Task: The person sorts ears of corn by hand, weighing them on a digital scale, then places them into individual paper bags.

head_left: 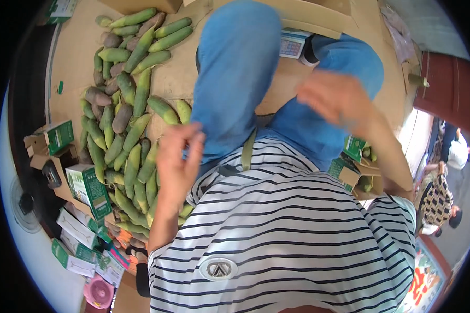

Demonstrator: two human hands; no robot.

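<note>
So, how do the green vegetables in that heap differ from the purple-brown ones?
The green vegetables are mostly longer and slimmer; the purple-brown ones look stubbier. Many green ones fade to a paler end, while the purple-brown ones are darker and duller. The green ones far outnumber the purple-brown ones. Both lie mixed together on the cardboard, beside the person's left hand.

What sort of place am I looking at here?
Probably a produce stall or small packing spot: long green vegetables lie heaped on cardboard, green-and-white cartons stand beside them, and a keypad device, perhaps a scale, sits near the person's feet.
</note>
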